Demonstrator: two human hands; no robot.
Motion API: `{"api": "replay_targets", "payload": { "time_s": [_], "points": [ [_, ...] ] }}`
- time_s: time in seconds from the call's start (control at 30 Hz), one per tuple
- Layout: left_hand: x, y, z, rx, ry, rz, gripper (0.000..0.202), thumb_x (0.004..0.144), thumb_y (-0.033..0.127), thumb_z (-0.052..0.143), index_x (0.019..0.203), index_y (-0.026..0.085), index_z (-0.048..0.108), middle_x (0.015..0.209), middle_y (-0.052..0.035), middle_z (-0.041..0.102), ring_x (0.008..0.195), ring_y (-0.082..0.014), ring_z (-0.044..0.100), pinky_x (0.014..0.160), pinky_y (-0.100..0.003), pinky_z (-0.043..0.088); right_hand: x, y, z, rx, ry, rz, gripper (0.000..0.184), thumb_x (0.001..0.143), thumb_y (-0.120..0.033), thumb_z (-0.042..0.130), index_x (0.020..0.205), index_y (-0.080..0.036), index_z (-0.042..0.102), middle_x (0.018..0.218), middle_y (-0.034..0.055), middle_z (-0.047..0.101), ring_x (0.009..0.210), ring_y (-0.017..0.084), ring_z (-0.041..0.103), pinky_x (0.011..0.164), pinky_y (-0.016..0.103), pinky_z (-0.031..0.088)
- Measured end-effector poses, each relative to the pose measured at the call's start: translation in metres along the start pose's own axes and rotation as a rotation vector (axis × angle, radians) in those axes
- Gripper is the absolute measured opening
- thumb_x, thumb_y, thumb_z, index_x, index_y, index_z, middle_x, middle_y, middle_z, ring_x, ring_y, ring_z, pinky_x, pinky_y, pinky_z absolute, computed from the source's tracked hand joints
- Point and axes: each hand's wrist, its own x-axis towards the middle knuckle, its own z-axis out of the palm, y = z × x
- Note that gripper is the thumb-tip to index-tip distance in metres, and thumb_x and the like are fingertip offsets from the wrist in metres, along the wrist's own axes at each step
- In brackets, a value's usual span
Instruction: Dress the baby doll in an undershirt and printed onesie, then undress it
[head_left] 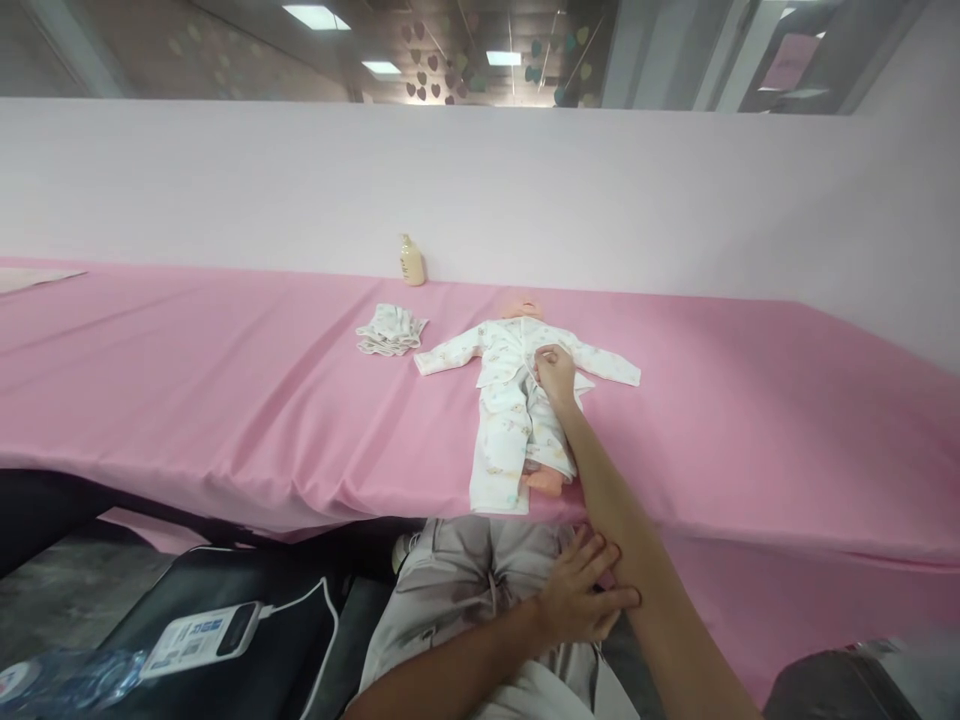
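Observation:
A baby doll [523,308] lies on its back on the pink table [225,380], dressed in a white printed top [510,350] and matching trousers [506,445]. My right hand [556,375] reaches out over the doll's chest, fingers pinched on a thin tie or the edge of the top. My left hand [581,590] rests low in front of me, fingers spread flat against my right forearm, holding nothing. One bare doll foot [546,482] shows at the trouser end.
A folded white cloth [390,330] lies left of the doll. A small yellow bottle [411,262] stands at the wall behind. A white device with a cable [202,632] and a plastic bottle [52,680] lie at lower left.

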Motion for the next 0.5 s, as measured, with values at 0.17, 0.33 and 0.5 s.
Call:
{"api": "replay_targets", "payload": {
  "time_s": [0.17, 0.33, 0.5],
  "points": [
    [-0.006, -0.021, -0.007, -0.089, -0.327, -0.127, 0.039, 0.077, 0.030, 0.057, 0.116, 0.029, 0.062, 0.143, -0.0097, 0.043, 0.132, -0.0272, 0.040, 0.107, -0.042, 0.034, -0.003, -0.005, 0.000, 0.032, 0.026, 0.027, 0.011, 0.072, -0.026, 0.047, 0.076, -0.019, 0.055, 0.053, -0.0066, 0.052, 0.041, 0.009, 0.046, 0.047, 0.021, 0.038],
    [-0.018, -0.056, -0.015, -0.216, -0.560, -0.309, 0.044, 0.085, 0.028, 0.048, 0.129, 0.029, 0.053, 0.140, -0.0055, 0.047, 0.119, -0.0221, 0.052, 0.103, -0.035, 0.038, -0.002, -0.005, 0.000, 0.052, 0.025, 0.037, 0.011, 0.072, -0.026, 0.047, 0.077, -0.019, 0.055, 0.053, -0.0066, 0.053, 0.041, 0.008, 0.046, 0.047, 0.021, 0.039],
    [-0.036, -0.089, -0.008, -0.186, -0.454, -0.943, 0.035, 0.082, 0.028, 0.049, 0.110, 0.019, 0.066, 0.110, -0.0084, 0.068, 0.107, -0.0249, 0.060, 0.096, -0.037, 0.044, -0.002, -0.004, 0.001, 0.033, 0.032, 0.034, 0.011, 0.072, -0.027, 0.049, 0.076, -0.019, 0.056, 0.052, -0.0069, 0.052, 0.040, 0.008, 0.046, 0.047, 0.021, 0.039]
  ]
}}
